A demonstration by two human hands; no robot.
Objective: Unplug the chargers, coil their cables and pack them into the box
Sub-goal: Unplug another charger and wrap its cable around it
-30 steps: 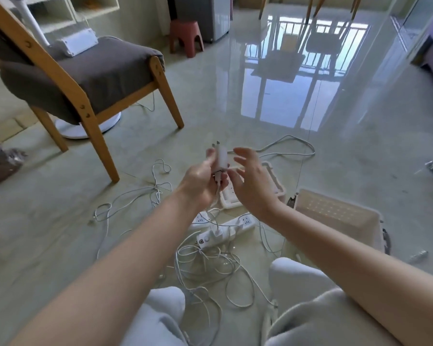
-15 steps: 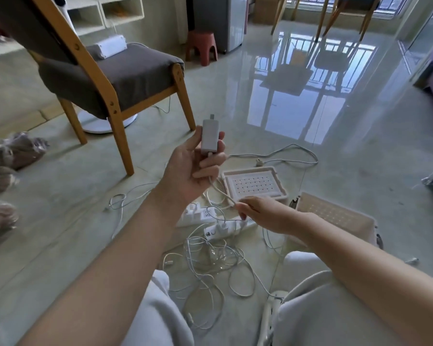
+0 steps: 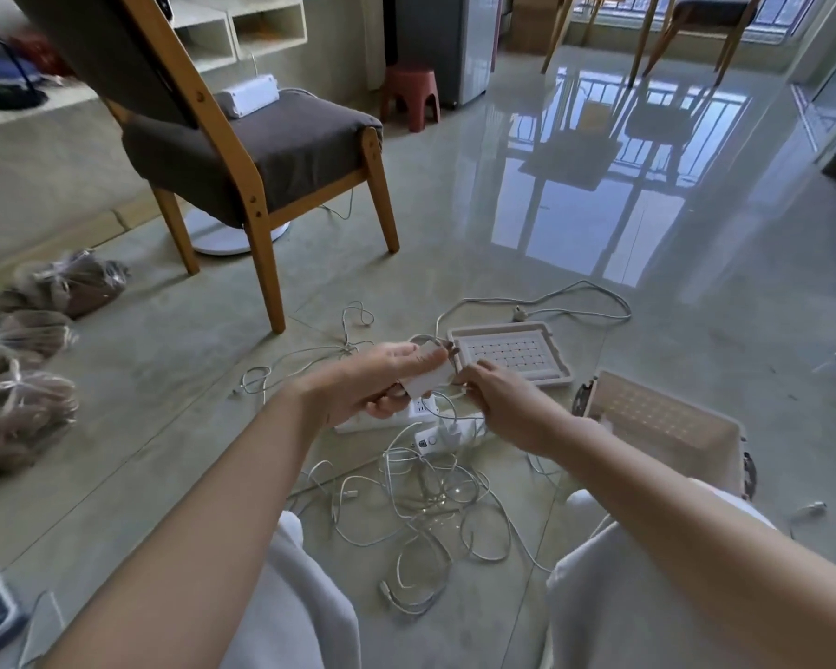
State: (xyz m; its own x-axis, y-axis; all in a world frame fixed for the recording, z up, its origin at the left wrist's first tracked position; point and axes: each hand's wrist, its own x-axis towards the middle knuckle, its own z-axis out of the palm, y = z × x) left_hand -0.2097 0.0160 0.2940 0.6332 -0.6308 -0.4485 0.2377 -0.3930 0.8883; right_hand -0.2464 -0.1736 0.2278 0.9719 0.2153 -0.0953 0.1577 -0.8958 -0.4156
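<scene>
My left hand (image 3: 372,383) grips a white charger (image 3: 430,376) above the floor, lying sideways with its prongs pointing right. My right hand (image 3: 500,400) pinches the charger's thin white cable (image 3: 457,392) right beside the charger body. Below the hands lie white power strips (image 3: 438,434), one with a charger plugged in. A tangle of white cables (image 3: 425,504) spreads on the floor between my knees. The beige box (image 3: 667,427) stands at the right, and its perforated lid (image 3: 510,352) lies just beyond my hands.
A wooden chair (image 3: 261,147) with a grey cushion stands at the back left, a white fan base under it. Tied plastic bags (image 3: 25,379) lie on the floor at left. A pink stool (image 3: 411,96) is at the back. A white cord with plug (image 3: 551,306) loops beyond the lid.
My left hand has lowered the charger and turned it from upright to sideways. My right hand has risen from the cables on the floor to the charger's cable end.
</scene>
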